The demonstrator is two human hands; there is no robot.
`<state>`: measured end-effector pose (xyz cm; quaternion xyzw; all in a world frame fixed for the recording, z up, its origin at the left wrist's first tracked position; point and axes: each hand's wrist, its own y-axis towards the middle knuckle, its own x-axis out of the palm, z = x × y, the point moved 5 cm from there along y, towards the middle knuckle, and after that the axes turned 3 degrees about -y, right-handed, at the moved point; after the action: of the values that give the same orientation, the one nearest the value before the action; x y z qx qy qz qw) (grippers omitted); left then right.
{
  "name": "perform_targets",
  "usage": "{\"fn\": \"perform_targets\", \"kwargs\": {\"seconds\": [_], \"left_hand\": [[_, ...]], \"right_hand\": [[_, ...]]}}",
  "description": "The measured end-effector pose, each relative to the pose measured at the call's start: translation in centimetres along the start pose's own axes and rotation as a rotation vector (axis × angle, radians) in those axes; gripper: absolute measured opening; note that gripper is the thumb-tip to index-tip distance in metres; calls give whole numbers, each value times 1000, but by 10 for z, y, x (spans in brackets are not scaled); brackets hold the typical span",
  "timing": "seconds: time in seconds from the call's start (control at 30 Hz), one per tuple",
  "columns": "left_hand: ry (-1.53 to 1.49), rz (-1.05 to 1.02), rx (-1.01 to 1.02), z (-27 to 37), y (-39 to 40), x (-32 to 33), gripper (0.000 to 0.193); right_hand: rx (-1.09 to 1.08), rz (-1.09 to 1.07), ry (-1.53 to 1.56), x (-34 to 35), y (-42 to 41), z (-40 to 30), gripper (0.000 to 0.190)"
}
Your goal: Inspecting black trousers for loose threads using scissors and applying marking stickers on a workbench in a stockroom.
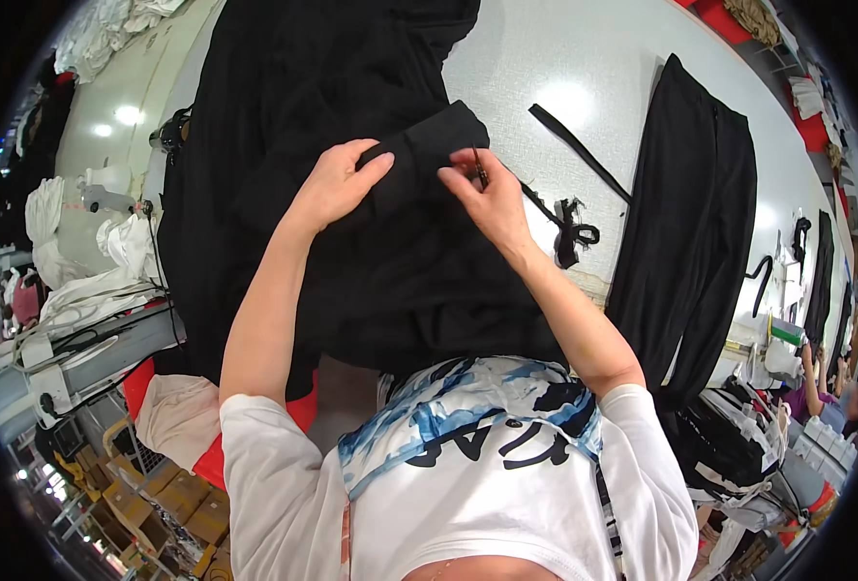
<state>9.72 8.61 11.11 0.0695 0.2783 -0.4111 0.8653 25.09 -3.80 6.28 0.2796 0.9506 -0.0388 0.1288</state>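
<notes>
A large pile of black garment cloth [400, 269] is spread before me, its near part reaching my lap. My left hand [345, 181] grips a folded edge of the cloth, thumb on top and some fingertips hidden in the fold. Right of it, a flat folded black panel [429, 141] lies across the pile. My right hand [492, 192] is at this panel's right end, holding a small dark slender tool [480, 168], too small to tell exactly. Its thumb and fingertips are close to the cloth.
On the white table [581, 51] lie a black strip [577, 149], tangled black scraps [568, 232] and black trousers [690, 210]. White cloth [127, 247] and cables are at left. Cardboard boxes [196, 508] are below left. Another person [817, 396] is at far right.
</notes>
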Motion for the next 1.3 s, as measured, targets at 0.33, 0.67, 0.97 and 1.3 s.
{"fn": "perform_targets", "kwargs": {"seconds": [0.33,0.67,0.97,1.3], "left_hand": [[-13,279,122,25,-46,2,20],[387,291,308,52,-52,16,18],[526,259,575,71,-57,16,17],[487,285,540,85,-60,25,18]], "right_hand": [[121,-307,184,19,-17,-27,24],[-232,-208,-66,-2,-37,-50,19],[-98,-209,-27,-4,-35,-45,22],[-289,-176,-76,-14,-49,-59,18]]}}
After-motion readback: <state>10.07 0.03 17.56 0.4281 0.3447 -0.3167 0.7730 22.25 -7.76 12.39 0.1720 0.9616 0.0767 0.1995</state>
